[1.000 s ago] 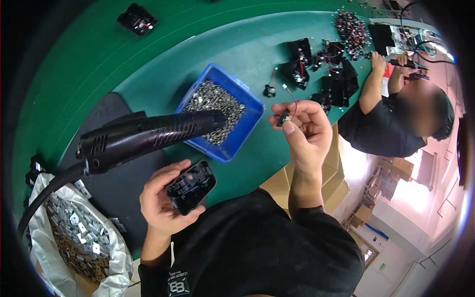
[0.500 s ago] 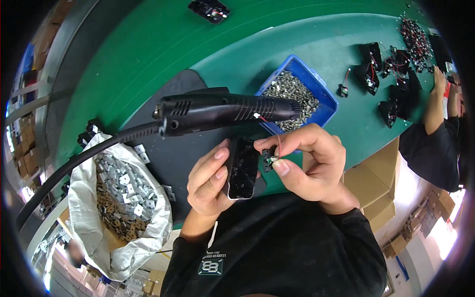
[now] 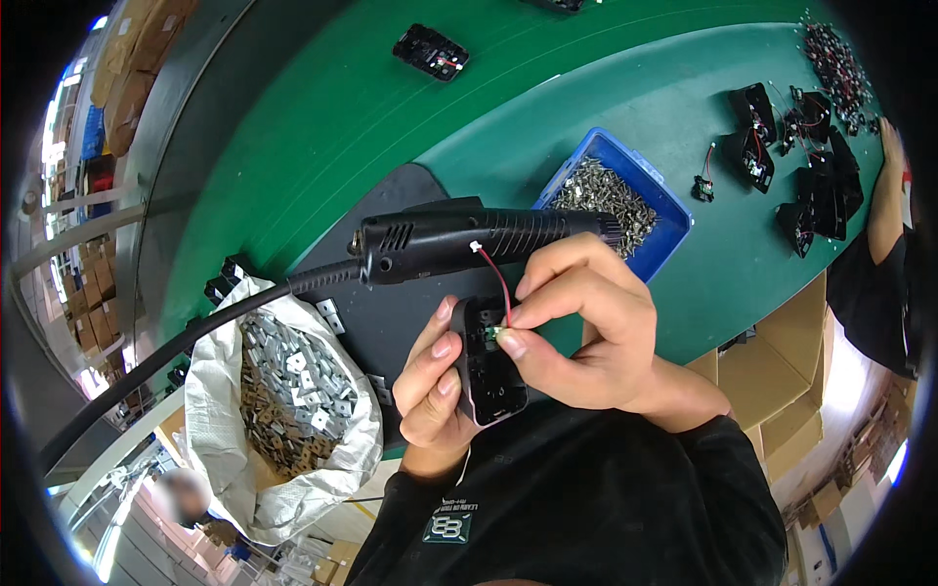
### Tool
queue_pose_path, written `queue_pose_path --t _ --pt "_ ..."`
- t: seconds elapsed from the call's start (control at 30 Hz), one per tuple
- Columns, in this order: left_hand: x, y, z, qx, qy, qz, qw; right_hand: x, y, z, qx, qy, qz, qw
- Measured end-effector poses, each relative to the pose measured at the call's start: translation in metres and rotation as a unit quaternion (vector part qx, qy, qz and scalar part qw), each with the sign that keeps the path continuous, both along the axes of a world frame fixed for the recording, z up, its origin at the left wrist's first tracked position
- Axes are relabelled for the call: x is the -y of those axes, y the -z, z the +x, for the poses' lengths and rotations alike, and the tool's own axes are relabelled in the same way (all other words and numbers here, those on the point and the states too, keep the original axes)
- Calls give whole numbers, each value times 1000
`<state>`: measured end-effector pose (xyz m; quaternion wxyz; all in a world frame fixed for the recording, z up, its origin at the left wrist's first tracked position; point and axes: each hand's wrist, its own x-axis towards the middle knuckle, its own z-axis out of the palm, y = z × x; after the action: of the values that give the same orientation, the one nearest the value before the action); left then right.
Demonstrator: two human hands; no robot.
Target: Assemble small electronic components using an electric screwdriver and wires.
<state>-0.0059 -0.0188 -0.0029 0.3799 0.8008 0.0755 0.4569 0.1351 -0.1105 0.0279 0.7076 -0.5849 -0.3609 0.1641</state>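
My left hand [image 3: 430, 386] is closed around a small black plastic housing [image 3: 498, 393], its open inner side turned up. With thumb and forefinger, my right hand [image 3: 591, 332] pinches a small green circuit board [image 3: 491, 333] at the housing's upper end. The board is inside or against the housing; my fingertips partly hide it. From it a red-and-black wire [image 3: 504, 283] rises to a white connector [image 3: 477, 247]. Just beyond my hands a black electric screwdriver [image 3: 440, 242] lies across the view, its tip end over a blue bin [image 3: 667, 230] of metal screws [image 3: 611, 200].
A white woven sack [image 3: 220, 391] of metal plates stands at left, near the screwdriver's thick cable [image 3: 147, 361]. Another housing [image 3: 430, 51] lies on the green belt. More housings [image 3: 752, 156] and a pile of wired parts [image 3: 835, 68] sit at right, near a co-worker's arm [image 3: 887, 210].
My right hand has brought the circuit board left to the housing's upper end. The wire now stands upward. The whole view has shifted, so surroundings appear further right and lower.
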Motion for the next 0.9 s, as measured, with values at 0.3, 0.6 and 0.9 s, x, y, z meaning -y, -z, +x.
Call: queue_pose_path --t 0.3,0.6,0.9 --pt "-5 -1 -2 27 2 20 999 -10 -2 -11 12 30 8 999" --pt "-6 13 -34 21 98 -262 960 -5 -30 8 125 -48 -132 982" --pt "1 -6 -3 46 85 -121 988 18 -35 13 91 -46 -143 984"
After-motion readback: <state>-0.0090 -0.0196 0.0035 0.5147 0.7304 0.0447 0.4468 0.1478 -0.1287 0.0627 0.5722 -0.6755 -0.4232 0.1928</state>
